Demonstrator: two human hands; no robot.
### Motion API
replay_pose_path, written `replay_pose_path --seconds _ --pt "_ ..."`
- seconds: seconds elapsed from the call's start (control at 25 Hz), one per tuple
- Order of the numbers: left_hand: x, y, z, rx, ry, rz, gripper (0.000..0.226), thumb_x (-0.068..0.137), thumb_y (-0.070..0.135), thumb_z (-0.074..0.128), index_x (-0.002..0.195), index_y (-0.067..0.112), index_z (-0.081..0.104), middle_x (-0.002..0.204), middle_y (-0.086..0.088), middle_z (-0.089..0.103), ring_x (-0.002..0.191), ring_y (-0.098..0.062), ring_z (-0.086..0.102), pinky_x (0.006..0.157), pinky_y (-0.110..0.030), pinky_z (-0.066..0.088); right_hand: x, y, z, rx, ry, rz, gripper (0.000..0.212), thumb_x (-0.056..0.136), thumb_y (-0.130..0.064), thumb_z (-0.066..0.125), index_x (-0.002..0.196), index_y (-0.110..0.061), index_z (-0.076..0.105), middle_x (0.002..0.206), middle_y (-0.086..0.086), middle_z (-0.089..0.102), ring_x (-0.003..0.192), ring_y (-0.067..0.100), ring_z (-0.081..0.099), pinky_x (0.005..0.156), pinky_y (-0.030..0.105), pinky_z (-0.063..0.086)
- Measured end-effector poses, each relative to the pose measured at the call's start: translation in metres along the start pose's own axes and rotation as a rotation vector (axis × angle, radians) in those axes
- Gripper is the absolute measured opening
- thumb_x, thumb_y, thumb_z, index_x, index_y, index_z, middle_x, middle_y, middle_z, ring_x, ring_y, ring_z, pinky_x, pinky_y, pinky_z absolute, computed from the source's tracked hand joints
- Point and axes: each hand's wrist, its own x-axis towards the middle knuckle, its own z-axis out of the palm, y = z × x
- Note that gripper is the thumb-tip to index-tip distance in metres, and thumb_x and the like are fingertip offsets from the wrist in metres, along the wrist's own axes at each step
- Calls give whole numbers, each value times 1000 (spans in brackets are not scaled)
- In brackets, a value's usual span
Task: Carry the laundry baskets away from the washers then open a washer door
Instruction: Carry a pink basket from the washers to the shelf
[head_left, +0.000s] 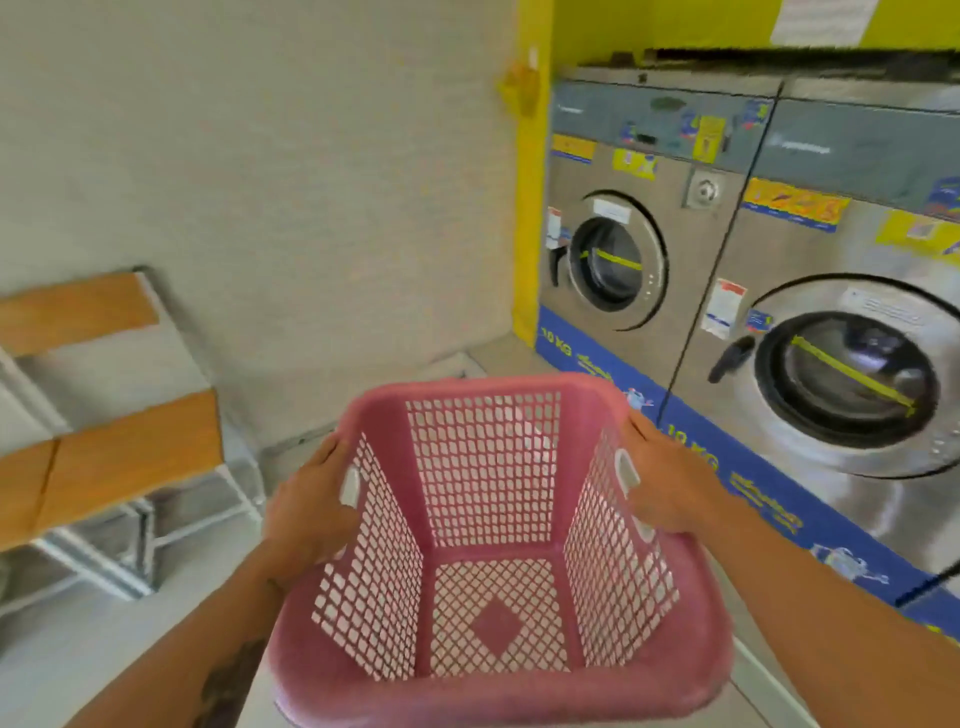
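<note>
Basket (493, 519) (pink, lattice-walled, empty) hangs between our arms above the floor. Our left hand (311, 512) and right hand (670, 480) each curl around a side handle slot. Two closed washers, the far washer (618, 260) and the near washer (852, 379), stand just right; a wooden bench (104, 457) sits left.

Both arms bare from elbow down, no sleeves in view. No watch, rings or bands on either wrist. L hand (306, 512) & R hand (670, 480): bare, no gloves. Dark tattoo on L forearm, well back from the hand toward the elbow, shape too blurred to read. R forearm unmarked where visible.
</note>
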Motion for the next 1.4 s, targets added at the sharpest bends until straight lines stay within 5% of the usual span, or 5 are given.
replay_pose_path --seconds 0.28,0.6,0.96,1.2,1.4 --pt "-137 -202 -106 5 238 -343 89 67 21 58 148 41 28 153 20 33 110 -25 62 72 -32 47 43 -267 13 -114 3 -431 88 70 -19 60 149 -16 21 158 -2 21 124 29 51 89 39 47" --pt "-260 -426 -202 111 361 -572 81 67 16 59 141 43 38 144 20 45 101 -18 65 61 -26 47 35 -550 68 -85 -87 -677 73 73 -22 59 139 -15 31 143 -3 36 104 28 59 68 34 43" --pt "-306 -601 -275 218 435 -800 75 67 32 66 136 43 38 117 25 54 91 -10 64 61 -26 45 68 -802 88 12 -128 -851 64 86 -24 53 145 -14 30 158 -1 24 131 27 47 97 39 46" --pt "-295 -719 -342 340 538 -992 63 62 35 65 122 39 48 122 24 51 92 -14 64 68 -35 56 146 -994 125 48 -187 -1055 89 76 -18 51 153 -22 9 163 -12 3 129 24 49 86 36 50" --pt "-298 -811 -397 386 623 -1108 66 65 35 68 126 39 43 122 23 49 92 -17 65 65 -37 57 185 -1145 133 85 -92 -1231 76 80 -29 51 146 -24 15 160 -12 5 115 28 58 71 37 50"
